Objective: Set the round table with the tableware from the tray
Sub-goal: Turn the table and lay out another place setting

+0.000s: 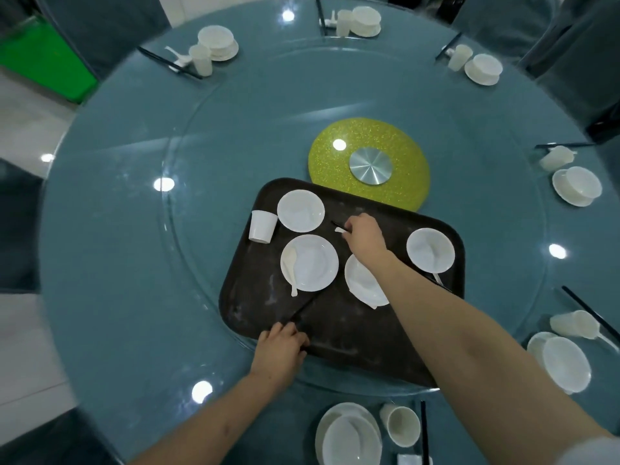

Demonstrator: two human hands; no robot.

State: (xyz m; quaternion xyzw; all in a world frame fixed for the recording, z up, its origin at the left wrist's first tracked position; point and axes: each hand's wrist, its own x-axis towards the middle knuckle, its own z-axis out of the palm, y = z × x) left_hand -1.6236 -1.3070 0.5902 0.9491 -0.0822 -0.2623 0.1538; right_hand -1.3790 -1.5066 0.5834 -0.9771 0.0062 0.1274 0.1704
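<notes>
A dark brown tray (352,333) lies on the glass turntable of the round blue table (110,250). On it stand a white cup (261,226), a small plate (301,210), a plate with a white spoon (310,263), a bowl (430,250) and another plate (364,285) partly under my right forearm. My right hand (364,234) is over the tray's middle, fingers pinched on a white spoon and the end of black chopsticks (337,225). My left hand (280,347) at the tray's near edge grips a pair of black chopsticks (303,308) that lie across the tray.
Several place settings with white bowls on plates, cups, spoons and black chopsticks ring the table, such as one at the near edge (349,434) and one at the right (558,362). A yellow-green disc with a metal hub (369,162) marks the centre. Chairs stand behind.
</notes>
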